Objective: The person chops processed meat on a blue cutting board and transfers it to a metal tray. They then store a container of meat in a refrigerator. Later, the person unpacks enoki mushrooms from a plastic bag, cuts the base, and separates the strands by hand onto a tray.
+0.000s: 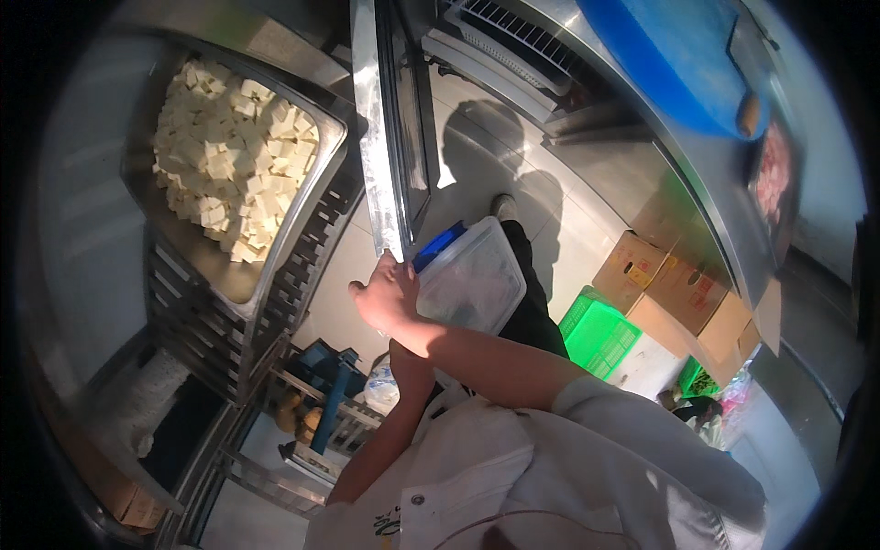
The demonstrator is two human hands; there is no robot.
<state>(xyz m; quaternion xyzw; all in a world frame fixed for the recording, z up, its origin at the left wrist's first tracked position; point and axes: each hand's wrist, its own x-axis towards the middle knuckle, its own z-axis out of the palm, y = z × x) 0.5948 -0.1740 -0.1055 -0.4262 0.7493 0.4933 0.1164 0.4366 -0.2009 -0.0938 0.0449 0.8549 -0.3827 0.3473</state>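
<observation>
My right hand (pixel 388 295) is at the lower end of a stainless steel fridge door (pixel 378 151) with a dark gasket, its fingers bent around the edge. My left arm (pixel 412 375) passes beneath the right forearm, which hides most of that hand. Close by is a translucent plastic container (pixel 474 282), tilted against my dark trouser leg; whether the left hand grips it cannot be seen. Something blue (pixel 440 246) shows behind the container. To the left, a deep steel pan (pixel 313 172) holds a heap of white cubes (pixel 234 158) that look like tofu.
The pan rests on a slatted rack (pixel 295 275). Wire shelving (pixel 515 34) shows inside an open cabinet. A steel counter (pixel 694 165) on the right bears a blue sheet (pixel 674 55). Cardboard boxes (pixel 680 282) and a green basket (pixel 598 333) stand on the tiled floor (pixel 584 206).
</observation>
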